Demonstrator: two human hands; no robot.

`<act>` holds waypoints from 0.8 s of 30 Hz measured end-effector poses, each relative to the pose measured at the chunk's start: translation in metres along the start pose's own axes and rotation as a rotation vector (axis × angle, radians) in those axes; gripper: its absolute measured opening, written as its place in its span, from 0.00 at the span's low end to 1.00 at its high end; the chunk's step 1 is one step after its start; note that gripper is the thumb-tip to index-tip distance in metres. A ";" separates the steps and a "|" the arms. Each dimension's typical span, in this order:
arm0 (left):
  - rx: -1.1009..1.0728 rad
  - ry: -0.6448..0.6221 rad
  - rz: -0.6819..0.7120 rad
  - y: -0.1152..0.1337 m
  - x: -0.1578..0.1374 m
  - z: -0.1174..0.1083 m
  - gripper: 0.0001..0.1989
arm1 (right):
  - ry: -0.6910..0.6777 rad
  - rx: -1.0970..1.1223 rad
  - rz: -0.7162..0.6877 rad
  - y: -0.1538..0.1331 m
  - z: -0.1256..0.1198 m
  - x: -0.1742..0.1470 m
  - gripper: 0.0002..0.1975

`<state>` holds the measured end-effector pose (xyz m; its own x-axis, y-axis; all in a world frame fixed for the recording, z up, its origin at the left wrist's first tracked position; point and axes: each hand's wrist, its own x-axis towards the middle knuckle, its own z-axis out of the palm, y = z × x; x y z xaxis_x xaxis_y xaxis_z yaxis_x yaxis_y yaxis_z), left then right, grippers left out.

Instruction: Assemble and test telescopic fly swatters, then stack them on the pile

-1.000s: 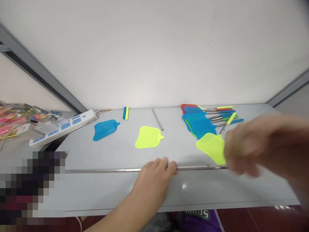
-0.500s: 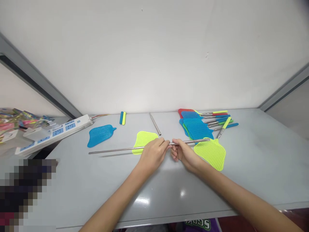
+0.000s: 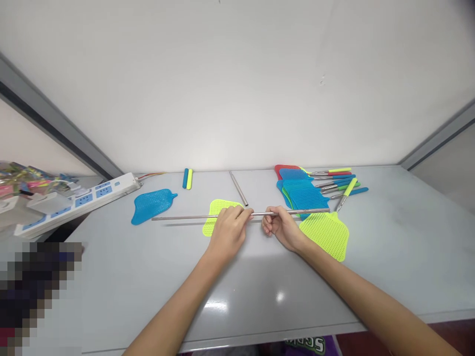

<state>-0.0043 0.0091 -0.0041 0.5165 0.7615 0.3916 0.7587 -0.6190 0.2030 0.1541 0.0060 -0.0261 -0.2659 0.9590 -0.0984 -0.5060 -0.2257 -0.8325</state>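
A long, thin telescopic metal rod point(image 3: 185, 217) runs sideways above the table, gripped by both hands. My left hand point(image 3: 230, 230) is closed round its middle, over a yellow fly swatter head point(image 3: 210, 225) that it partly hides. To the right, my right hand point(image 3: 280, 227) pinches the same rod with its fingers curled. Close to the right hand lies a yellow fly swatter point(image 3: 326, 235) with a short metal shaft and yellow grip. Behind the hands, a shorter metal tube point(image 3: 238, 189) rests on the table.
Several finished-looking swatters point(image 3: 306, 195) are piled at the back right. A blue swatter head point(image 3: 152, 205) lies on the left, with blue and yellow handle grips point(image 3: 187, 179) behind it. A white power strip point(image 3: 107, 193) stands along the left edge of the grey table point(image 3: 260, 296).
My hands have moved slightly apart along the rod. The rod has shifted to the right and its left end has risen, so it lies more level.
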 end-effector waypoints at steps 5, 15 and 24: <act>0.013 0.019 0.000 0.008 0.001 0.003 0.14 | -0.060 -0.034 0.022 -0.002 0.001 -0.001 0.16; 0.140 -0.015 0.093 0.016 0.017 -0.001 0.13 | -0.077 -0.052 -0.003 -0.001 -0.001 0.000 0.13; 0.098 0.012 0.090 0.012 0.006 0.008 0.10 | -0.079 -0.208 -0.042 0.003 0.000 0.000 0.20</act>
<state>0.0108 0.0079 -0.0071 0.5797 0.7010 0.4154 0.7452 -0.6623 0.0777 0.1531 0.0050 -0.0285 -0.3158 0.9485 -0.0254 -0.3396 -0.1380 -0.9304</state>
